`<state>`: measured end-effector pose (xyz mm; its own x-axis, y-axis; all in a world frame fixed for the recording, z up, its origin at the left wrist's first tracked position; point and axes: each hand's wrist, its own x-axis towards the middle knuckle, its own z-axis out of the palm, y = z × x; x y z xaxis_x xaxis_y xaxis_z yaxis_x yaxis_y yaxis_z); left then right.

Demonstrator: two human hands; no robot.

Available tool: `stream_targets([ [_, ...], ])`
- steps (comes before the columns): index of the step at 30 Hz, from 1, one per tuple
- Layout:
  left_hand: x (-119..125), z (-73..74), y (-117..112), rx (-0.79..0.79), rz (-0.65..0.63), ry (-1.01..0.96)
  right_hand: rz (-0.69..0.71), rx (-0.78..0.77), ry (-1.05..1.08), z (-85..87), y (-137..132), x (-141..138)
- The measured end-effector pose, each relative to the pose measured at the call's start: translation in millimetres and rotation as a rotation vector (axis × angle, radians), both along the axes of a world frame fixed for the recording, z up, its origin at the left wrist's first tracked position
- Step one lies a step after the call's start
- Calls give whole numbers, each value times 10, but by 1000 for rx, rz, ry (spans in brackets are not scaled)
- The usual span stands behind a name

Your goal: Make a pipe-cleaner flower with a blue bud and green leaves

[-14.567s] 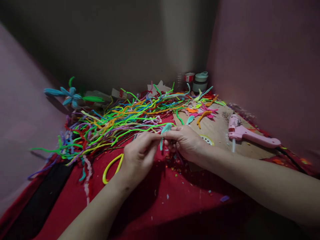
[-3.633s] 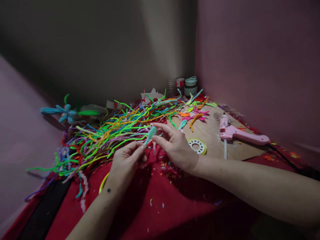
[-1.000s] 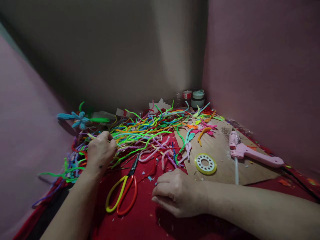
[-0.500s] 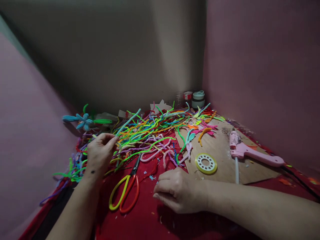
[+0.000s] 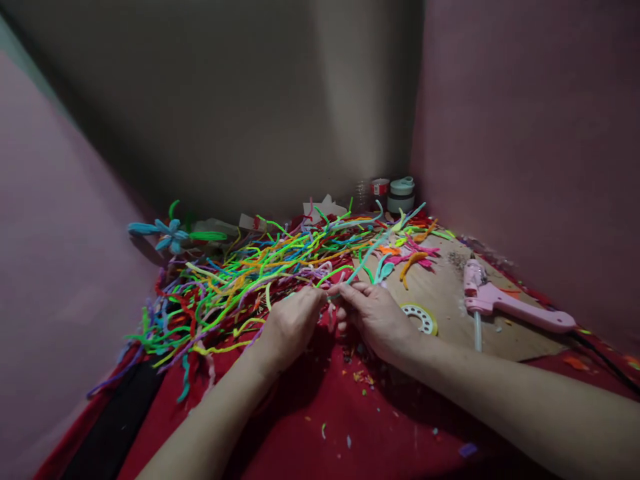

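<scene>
My left hand (image 5: 295,327) and my right hand (image 5: 383,320) meet over the red cloth, both with fingers pinched. Between their fingertips is a pale blue-green pipe cleaner (image 5: 367,255), its long end slanting up to the right past my right hand. Just behind my hands spreads a tangled heap of pipe cleaners (image 5: 240,283) in many colours. A roll of yellow-edged tape (image 5: 425,320) is partly covered by my right hand. The scissors do not show; my left arm lies over where they were.
A pink glue gun (image 5: 520,308) rests on a brown board (image 5: 450,293) at right, its cord trailing off. At far left stands a blue pipe-cleaner flower (image 5: 171,235). A lidded container (image 5: 401,195) is at the back. Coloured scraps dot the red cloth (image 5: 300,427).
My left hand has come right and down from the heap, bringing the pale blue-green pipe cleaner. My right hand has risen to meet it and now pinches it too.
</scene>
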<state>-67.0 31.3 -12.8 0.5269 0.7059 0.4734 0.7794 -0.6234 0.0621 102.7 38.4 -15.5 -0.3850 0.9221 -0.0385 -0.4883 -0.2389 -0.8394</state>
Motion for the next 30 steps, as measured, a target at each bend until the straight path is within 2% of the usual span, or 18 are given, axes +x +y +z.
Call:
stream_targets([
  [2,-147,16,74,-33,95,14,-49,30,40,17,5,15],
  [7,-718,84,254,-32,383,-68,-142,79,168,106,26,67],
  [10,-865,188,238,29,518,-152,-155,84,231,134,74,93],
  [13,-703,375,91,63,593,-322,-160,86,279,150,113,103],
  [14,-593,438,25,-41,602,-510,-159,89,294,155,118,102],
  [15,-467,491,-40,-234,559,-680,-157,93,309,160,119,98],
  [17,-197,545,-146,-717,377,-874,-141,100,330,163,109,83],
  [18,-67,544,-180,-901,308,-959,-124,102,331,159,100,73],
  [20,155,498,-208,-1067,235,-1169,-77,100,307,139,77,54],
  [22,301,436,-206,-1014,197,-1357,-28,86,245,109,56,43],
  [24,370,397,-209,-855,211,-1392,4,72,147,80,43,44],
  [27,386,398,-257,-679,252,-1205,49,44,-61,52,32,59],
  [30,393,406,-314,-682,264,-1063,142,97,-256,44,13,75],
])
